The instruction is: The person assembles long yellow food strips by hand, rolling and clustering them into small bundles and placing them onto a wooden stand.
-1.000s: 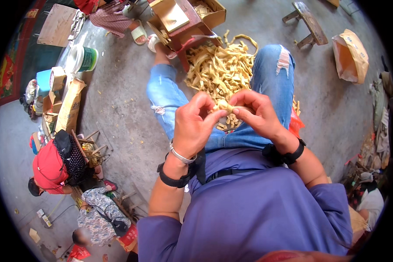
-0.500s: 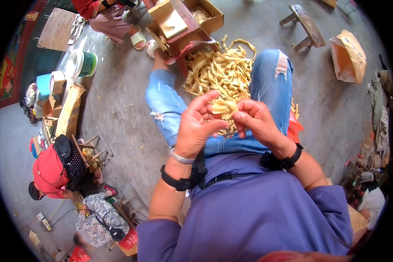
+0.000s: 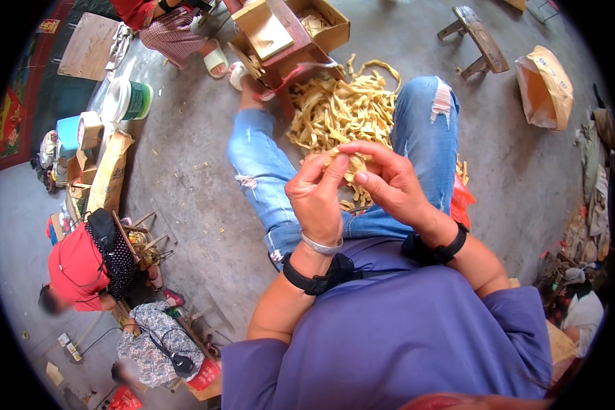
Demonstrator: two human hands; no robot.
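Note:
In front of my lap, my left hand (image 3: 316, 198) and my right hand (image 3: 398, 183) meet over a small folded yellow strip (image 3: 352, 168). Thumb and fingers of the left hand pinch one side of it. On the other side, the right thumb and forefinger grip it, the forefinger reaching across toward the left fingertips. Fingers hide part of the strip, and its material cannot be made out. Beyond my hands, between my knees, lies a heap of similar long, flat yellow strips (image 3: 342, 113).
A dark red wooden stand (image 3: 290, 58) with cardboard boxes (image 3: 331, 37) stands past the heap. Farther right are a wooden bench (image 3: 484, 48) and a brown paper sack (image 3: 547, 89). A white-and-green bucket (image 3: 126, 101) is at left, with seated people (image 3: 78, 266) below it.
My left hand has come in to the right, its spread fingers closing on the yellow strip. My right forefinger now reaches over it. The fanned-out piece looks more tightly gathered.

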